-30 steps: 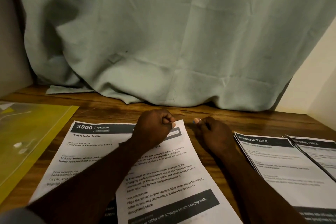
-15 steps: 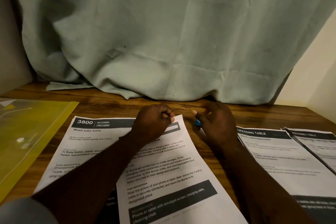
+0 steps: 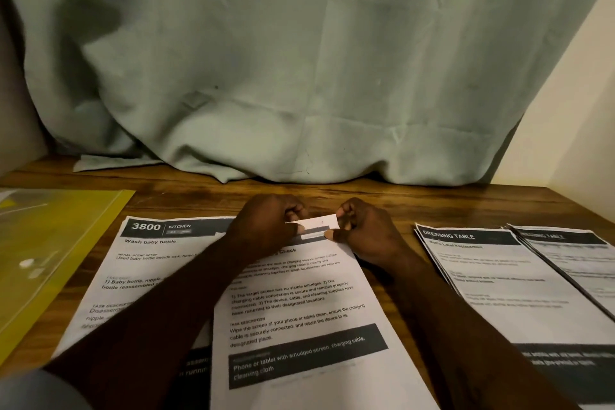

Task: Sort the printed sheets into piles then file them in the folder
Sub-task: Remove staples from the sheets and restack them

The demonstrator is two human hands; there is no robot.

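Backdrop: a pale green cloth (image 3: 299, 60) hangs across the full rear of the work area. It is creased, with fold lines running both vertically and horizontally. Its lower hem (image 3: 109, 164) rests bunched on the wooden table (image 3: 416, 206) – brown, with visible grain. A dark shadow (image 3: 86, 20) falls on the cloth's upper left. Right of the cloth stands a cream wall (image 3: 572, 110); left of it, a grey wall (image 3: 16, 116).

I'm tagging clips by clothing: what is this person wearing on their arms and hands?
Little: both forearms are bare, and neither the left hand nor the right hand shows a glove, watch or ring. A grey sleeve covers the left upper arm at the frame's bottom corner.
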